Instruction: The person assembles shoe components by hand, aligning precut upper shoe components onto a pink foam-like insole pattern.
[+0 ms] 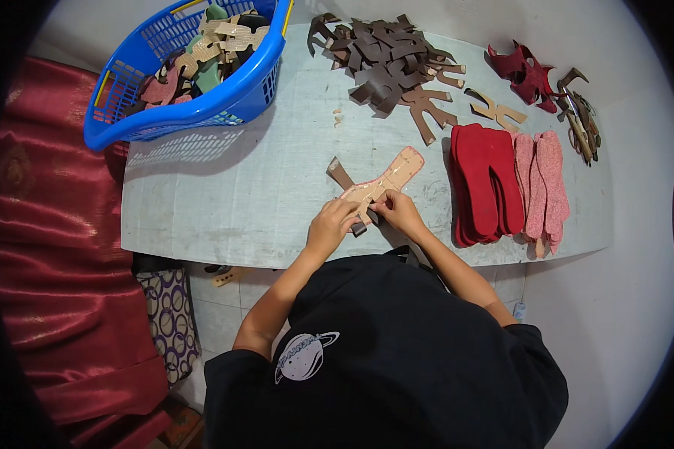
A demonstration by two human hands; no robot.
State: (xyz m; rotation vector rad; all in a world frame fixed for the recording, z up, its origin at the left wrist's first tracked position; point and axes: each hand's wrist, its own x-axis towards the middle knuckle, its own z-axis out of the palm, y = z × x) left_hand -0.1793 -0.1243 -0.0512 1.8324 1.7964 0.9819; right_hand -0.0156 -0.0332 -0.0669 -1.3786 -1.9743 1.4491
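A tan sandal sole point(401, 171) with a pinkish edge lies tilted on the table in front of me, its underside up and glossy in places. A dark brown strap point(340, 173) sticks out past its left side, and more dark strap ends show at its near end. My left hand point(332, 226) holds the sole's near left edge, fingers bent over it. On the other side, my right hand point(398, 212) pinches a dark strap end against the sole. The fingertips partly cover the strap there.
On the table point(202, 209) stand a blue basket point(202, 112) of cut pieces, a heap of brown straps point(382, 63), beige straps point(496, 111), red soles point(485, 183), pink soles point(548, 183), dark red uppers point(528, 75) and hand tools point(580, 123). A red curtain point(60, 224) hangs left.
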